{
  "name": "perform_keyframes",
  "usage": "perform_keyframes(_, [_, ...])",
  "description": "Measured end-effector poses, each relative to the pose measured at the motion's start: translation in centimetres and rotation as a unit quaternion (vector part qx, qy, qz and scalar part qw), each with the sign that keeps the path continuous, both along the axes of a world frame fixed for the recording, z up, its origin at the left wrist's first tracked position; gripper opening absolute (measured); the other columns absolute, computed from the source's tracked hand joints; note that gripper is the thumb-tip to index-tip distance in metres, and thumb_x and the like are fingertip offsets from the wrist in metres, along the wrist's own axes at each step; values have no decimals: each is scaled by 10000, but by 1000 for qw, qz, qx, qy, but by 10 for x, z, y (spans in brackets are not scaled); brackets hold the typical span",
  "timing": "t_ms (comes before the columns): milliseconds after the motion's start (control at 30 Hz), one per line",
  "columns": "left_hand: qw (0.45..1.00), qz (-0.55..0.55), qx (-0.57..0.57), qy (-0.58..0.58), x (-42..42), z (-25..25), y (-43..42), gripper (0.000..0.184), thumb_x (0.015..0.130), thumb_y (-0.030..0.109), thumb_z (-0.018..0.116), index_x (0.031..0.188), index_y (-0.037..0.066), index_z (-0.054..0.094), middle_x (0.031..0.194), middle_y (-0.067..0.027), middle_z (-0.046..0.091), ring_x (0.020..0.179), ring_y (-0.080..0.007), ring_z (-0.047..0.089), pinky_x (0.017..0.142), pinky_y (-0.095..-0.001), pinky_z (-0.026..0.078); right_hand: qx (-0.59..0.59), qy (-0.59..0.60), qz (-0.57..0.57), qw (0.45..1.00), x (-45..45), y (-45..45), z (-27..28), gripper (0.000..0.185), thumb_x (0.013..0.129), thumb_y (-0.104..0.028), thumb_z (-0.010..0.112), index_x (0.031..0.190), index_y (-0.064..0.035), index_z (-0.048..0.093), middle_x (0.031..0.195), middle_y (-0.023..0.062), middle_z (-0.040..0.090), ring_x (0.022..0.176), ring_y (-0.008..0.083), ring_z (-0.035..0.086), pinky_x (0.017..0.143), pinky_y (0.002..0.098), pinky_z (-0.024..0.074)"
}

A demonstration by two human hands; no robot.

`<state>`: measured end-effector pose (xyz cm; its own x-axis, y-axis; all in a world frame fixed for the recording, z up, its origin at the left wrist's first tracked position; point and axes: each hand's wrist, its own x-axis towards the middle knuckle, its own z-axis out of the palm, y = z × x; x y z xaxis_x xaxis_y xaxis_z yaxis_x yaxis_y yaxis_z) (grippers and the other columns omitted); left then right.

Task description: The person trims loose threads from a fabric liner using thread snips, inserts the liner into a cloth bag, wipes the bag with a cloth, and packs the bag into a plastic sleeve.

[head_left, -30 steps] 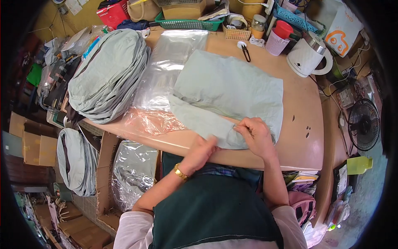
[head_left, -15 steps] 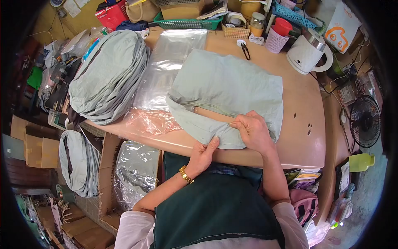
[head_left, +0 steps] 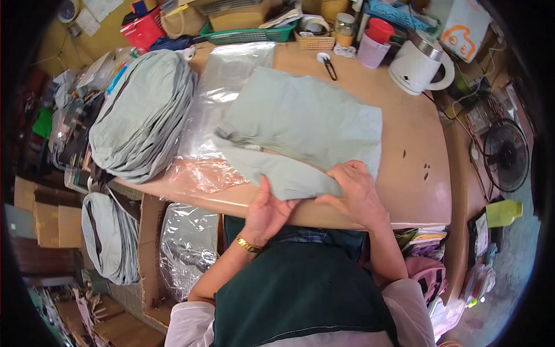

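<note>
A pale grey-green cloth cover lies spread on the tan table, with a long opening near its front edge. My left hand is at the front edge, thumb on top and fingers under the fabric, holding it between them. On the right end of the front strip rests my right hand, its fingers over the cloth and its thumb stretched apart to the left. Clear plastic bags lie partly under the cover's left side. A thick pile of similar grey-green cloth sits farther left.
Small black snips lie behind the cover. A white kettle, a pink cup and a green basket line the back. At right stands a black fan. Another cloth bundle hangs lower left beside a cardboard box.
My right hand has let go of its pinch and spread out over the strip. My left hand has shifted left, its thumb lifting. The front strip lies flatter; the whole view has moved slightly.
</note>
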<state>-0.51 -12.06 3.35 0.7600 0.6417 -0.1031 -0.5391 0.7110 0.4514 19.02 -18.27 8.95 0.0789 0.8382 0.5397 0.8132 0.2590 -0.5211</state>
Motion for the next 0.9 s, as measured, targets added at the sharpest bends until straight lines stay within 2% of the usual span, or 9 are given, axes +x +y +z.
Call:
perform_keyframes(67, [993,99,-65,-27,-2,5,5,670,1007,516,385,1490,68,262,1480,-139,414,1355,-296,421,1107,-448,384,-104,-2,-5,995,26,-15,-13,138,848,-141,705,775,-52,629,586,80,518,629,254,545,912,426,422])
perform_keyframes(133, [997,39,3,-73,8,-8,-7,637,1017,466,420,1430,-14,354,1427,-188,468,1294,-272,497,1103,-403,412,-71,0,-8,997,26,-15,-24,129,849,-131,700,775,-52,629,573,78,514,612,251,542,914,435,422])
perform_keyframes(200, [964,0,145,221,23,-19,-21,490,1014,356,512,1294,-46,532,1262,-171,613,1155,-236,607,1000,-365,495,-35,4,-7,999,23,-12,-24,121,851,-121,695,776,-52,630,559,76,510,595,248,539,915,444,422])
perform_keyframes(233, [951,-1,131,279,22,-21,-17,326,995,232,576,1121,-60,650,1065,-122,705,995,-191,673,896,-313,530,-38,-5,-15,999,22,-10,-23,118,862,-117,678,771,-56,631,553,75,510,594,248,536,910,432,424])
perform_keyframes(367, [904,51,299,300,15,-15,-16,297,994,203,580,1078,-69,665,986,-107,723,936,-172,681,874,-292,518,-35,-57,-24,998,34,1,-29,134,872,-156,677,771,-76,640,556,72,550,550,271,532,863,424,431])
perform_keyframes(433, [863,51,409,292,8,-13,-21,285,993,189,579,1088,-67,660,1016,-116,718,939,-153,674,866,-286,518,-27,-8,-41,999,43,10,-32,136,872,-169,679,773,-81,647,553,65,551,557,268,533,858,421,432])
perform_keyframes(633, [933,66,219,279,11,3,-16,259,1002,159,554,1091,-63,655,1019,-146,707,926,-188,686,819,-311,570,3,68,-13,998,27,8,1,108,814,-136,730,761,-89,649,613,24,585,638,234,574,933,427,399])
perform_keyframes(767, [947,87,220,217,17,4,-12,230,983,125,584,1082,-73,647,1014,-159,702,910,-203,694,802,-315,589,38,5,35,999,29,1,-9,115,773,-55,744,794,-91,636,711,6,633,655,184,598,1038,474,336])
perform_keyframes(900, [909,91,317,255,18,5,-10,205,949,81,628,1072,-82,646,987,-153,706,905,-209,699,801,-316,584,77,0,-3,997,31,5,-16,145,795,-77,739,817,-88,596,648,12,596,618,202,591,993,445,357])
